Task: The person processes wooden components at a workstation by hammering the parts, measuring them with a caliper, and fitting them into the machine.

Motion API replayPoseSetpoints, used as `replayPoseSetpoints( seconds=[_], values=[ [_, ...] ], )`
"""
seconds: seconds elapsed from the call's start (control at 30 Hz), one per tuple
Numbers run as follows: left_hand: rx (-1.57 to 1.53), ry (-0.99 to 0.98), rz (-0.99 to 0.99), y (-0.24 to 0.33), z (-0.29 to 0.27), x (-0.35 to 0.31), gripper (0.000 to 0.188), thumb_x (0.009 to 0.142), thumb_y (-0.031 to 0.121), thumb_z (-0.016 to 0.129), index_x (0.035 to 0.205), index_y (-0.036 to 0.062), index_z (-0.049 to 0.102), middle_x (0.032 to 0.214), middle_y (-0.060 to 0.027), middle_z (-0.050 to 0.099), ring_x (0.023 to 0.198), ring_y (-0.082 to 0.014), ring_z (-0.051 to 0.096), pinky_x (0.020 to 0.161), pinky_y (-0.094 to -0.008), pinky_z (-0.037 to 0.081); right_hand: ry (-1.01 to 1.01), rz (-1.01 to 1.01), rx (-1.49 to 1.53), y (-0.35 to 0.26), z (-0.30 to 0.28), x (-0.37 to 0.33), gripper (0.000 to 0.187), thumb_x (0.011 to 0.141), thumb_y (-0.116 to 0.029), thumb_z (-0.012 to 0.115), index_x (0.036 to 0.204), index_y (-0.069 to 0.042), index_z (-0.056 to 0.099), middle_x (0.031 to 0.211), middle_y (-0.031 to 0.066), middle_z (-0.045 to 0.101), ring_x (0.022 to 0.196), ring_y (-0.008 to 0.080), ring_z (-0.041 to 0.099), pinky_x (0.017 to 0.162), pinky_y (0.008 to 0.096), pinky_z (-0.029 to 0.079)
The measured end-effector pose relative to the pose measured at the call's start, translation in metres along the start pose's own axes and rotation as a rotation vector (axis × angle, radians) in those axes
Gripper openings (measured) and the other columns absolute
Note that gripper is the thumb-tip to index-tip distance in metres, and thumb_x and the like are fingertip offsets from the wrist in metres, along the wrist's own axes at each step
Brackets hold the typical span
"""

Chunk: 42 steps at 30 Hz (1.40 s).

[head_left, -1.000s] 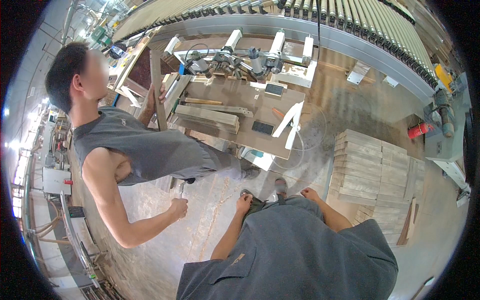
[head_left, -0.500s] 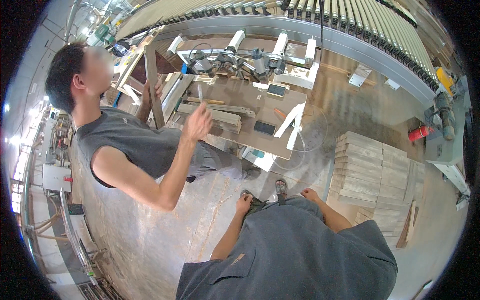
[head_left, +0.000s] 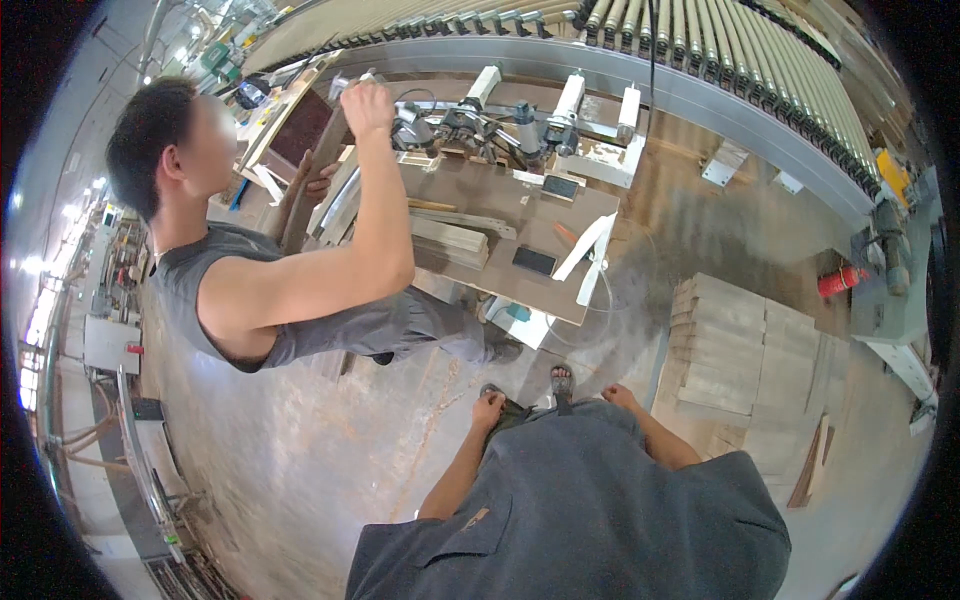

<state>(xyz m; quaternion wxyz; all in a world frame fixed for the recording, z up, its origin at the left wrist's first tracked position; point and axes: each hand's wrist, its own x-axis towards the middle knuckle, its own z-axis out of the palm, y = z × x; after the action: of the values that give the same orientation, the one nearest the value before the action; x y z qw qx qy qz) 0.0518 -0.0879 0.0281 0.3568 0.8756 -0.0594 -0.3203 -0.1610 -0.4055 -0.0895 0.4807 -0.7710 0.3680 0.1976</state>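
My left hand (head_left: 488, 409) hangs low in front of me, fingers curled inward, beside my dark trousers. Nothing shows in it. On the other side of my grey shirt (head_left: 570, 500), my right hand (head_left: 619, 396) is loosely closed and apart from any object. To my left stands a co-worker (head_left: 290, 290). That person's one hand steadies an upright wooden board (head_left: 300, 205), while the raised other hand (head_left: 368, 108) is at its top end, around a small pale tool blurred too much to name.
Ahead is a brown workbench (head_left: 480, 275) with wood strips (head_left: 450, 240), two dark phone-like slabs (head_left: 534, 261) and a clamping machine (head_left: 525, 128). Stacked boards (head_left: 730, 345) stand at right, a red fire extinguisher (head_left: 840, 281) beyond. A roller conveyor (head_left: 720, 75) runs behind.
The co-worker's raised hand has gone up and away to the top end of the board, which now leans more. My own hands stay about where they were.
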Motion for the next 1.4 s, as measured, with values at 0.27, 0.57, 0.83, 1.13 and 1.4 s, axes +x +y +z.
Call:
replayPoseSetpoints(
  seconds=[0.27,0.57,0.83,1.13,1.4],
  values=[
    [0.082,0.060,0.039,-0.029,0.008,0.011,0.031,0.082,0.035,0.056,0.090,0.0061,0.065,0.077,-0.0083,0.065,0.075,-0.0250,0.062,0.072,-0.0357,0.047,-0.045,-0.030,0.044,-0.011,-0.004,-0.006,0.043,0.080,-0.038,0.061,0.101,-0.002,0.061,0.092,0.0130,0.065,0.086,0.0244,0.061,0.077,0.0332,0.047],
    [0.039,0.051,-0.015,-0.061,0.023,0.027,0.036,0.081,0.039,0.055,0.094,0.0077,0.067,0.096,-0.0198,0.062,0.097,-0.0355,0.055,0.086,-0.0423,0.043,-0.100,-0.026,0.019,0.006,0.001,0.008,0.039,0.079,-0.038,0.059,0.096,-0.003,0.062,0.091,0.0120,0.066,0.086,0.0238,0.061,0.076,0.0342,0.047],
    [0.010,0.012,-0.036,-0.057,0.016,0.023,0.037,0.082,0.041,0.054,0.095,0.0101,0.067,0.100,-0.0199,0.061,0.102,-0.0348,0.052,0.092,-0.0422,0.038,-0.071,-0.068,0.118,-0.010,-0.002,-0.002,0.038,0.080,-0.038,0.056,0.094,-0.004,0.065,0.087,0.0134,0.067,0.082,0.0245,0.063,0.075,0.0351,0.047],
    [0.099,0.100,0.034,-0.045,0.007,0.013,0.035,0.082,0.040,0.054,0.094,0.0089,0.067,0.091,-0.0149,0.065,0.095,-0.0308,0.057,0.088,-0.0393,0.040,-0.047,-0.043,0.073,0.015,0.013,0.013,0.041,0.079,-0.042,0.060,0.096,-0.005,0.064,0.089,0.0120,0.067,0.084,0.0218,0.063,0.076,0.0342,0.048],
    [0.002,0.037,-0.023,-0.025,-0.009,0.006,0.033,0.083,0.036,0.055,0.091,0.0064,0.067,0.077,-0.0093,0.066,0.077,-0.0242,0.063,0.076,-0.0355,0.046,-0.122,-0.026,0.064,-0.008,0.007,0.000,0.036,0.079,-0.038,0.057,0.091,-0.006,0.065,0.087,0.0113,0.067,0.082,0.0212,0.063,0.075,0.0332,0.048]
  ],
)
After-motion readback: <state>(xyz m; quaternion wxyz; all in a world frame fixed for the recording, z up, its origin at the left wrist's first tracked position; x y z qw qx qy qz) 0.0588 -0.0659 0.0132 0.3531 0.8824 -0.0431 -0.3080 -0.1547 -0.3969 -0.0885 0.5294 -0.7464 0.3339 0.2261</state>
